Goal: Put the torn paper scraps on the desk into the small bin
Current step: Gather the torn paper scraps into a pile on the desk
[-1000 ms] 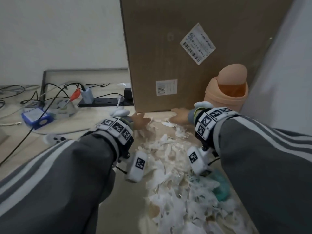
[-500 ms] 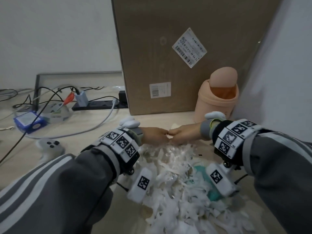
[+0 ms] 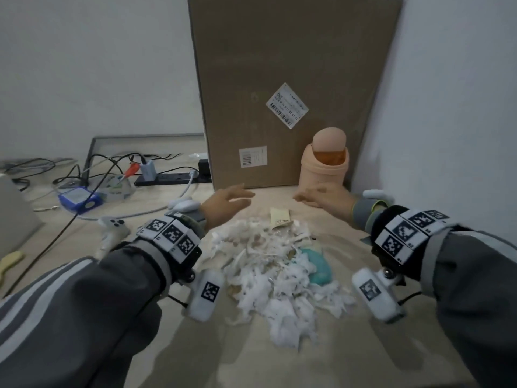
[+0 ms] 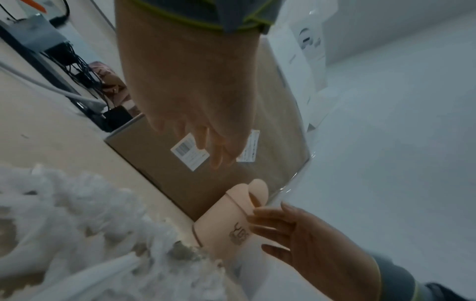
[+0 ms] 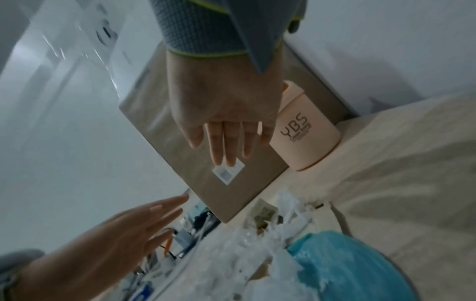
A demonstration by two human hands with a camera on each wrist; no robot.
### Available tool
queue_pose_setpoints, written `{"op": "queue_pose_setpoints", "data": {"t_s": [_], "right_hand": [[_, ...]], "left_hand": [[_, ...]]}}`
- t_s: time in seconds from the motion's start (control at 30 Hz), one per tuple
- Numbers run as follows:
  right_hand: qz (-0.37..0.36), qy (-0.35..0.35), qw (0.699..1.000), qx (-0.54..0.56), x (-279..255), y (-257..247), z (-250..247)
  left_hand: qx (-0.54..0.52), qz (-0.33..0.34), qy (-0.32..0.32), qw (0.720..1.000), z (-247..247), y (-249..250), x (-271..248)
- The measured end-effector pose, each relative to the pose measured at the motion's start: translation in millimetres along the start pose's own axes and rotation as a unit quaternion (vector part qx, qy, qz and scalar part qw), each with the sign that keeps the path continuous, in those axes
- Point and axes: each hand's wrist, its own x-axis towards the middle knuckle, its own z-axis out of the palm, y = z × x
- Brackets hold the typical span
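Scraps of torn paper (image 3: 275, 278) lie heaped mid-desk (image 3: 229, 357), partly burying a teal object (image 3: 319, 266); a yellowish slip (image 3: 279, 218) sits at the heap's far edge. Both hands hover past the heap, fingers spread and holding nothing — left hand (image 3: 226, 204) far left, right hand (image 3: 327, 198) far right, just in front of the small peach bin (image 3: 324, 166). Behind stands a tall cardboard box (image 3: 282, 79), the bin just to its right, near the wall. Far left — a power strip (image 3: 167, 179), tangled cables (image 3: 92, 169), a blue device (image 3: 79, 198) and a white controller (image 3: 113, 226).
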Motion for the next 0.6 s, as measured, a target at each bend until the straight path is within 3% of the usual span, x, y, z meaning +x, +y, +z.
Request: {"op": "queue_pose_setpoints", "data": {"t_s": [0.07,0.13,0.23,0.33,0.4,0.47,0.6], "right_hand": [[-0.003,0.022,0.998,0.055,-12.1,1.0,-7.0],[0.014,-0.005,0.996,0.084,-35.6,4.9,-7.5],[0.056,-0.124,0.986,0.092,-76.1,16.1,3.3],[0.082,-0.253,0.962,0.063,-103.0,34.8,23.7],[0.098,-0.307,0.945,0.059,-121.1,47.4,39.1],[0.11,-0.334,0.934,0.058,-128.8,55.6,51.8],[0.113,-0.275,0.952,0.077,-118.8,55.7,64.3]], "left_hand": [[-0.062,0.004,0.016,0.998,-5.0,7.2,-18.8],[-0.113,0.0,-0.034,0.993,-3.2,14.4,-44.2],[-0.114,-0.027,-0.175,0.978,8.3,17.0,-79.7],[-0.092,-0.064,-0.339,0.934,28.9,15.3,-107.0],[-0.099,-0.085,-0.409,0.903,47.4,16.4,-125.8],[-0.098,-0.095,-0.432,0.891,66.4,15.8,-132.8],[-0.093,-0.083,-0.351,0.928,91.7,11.3,-119.8]]}}
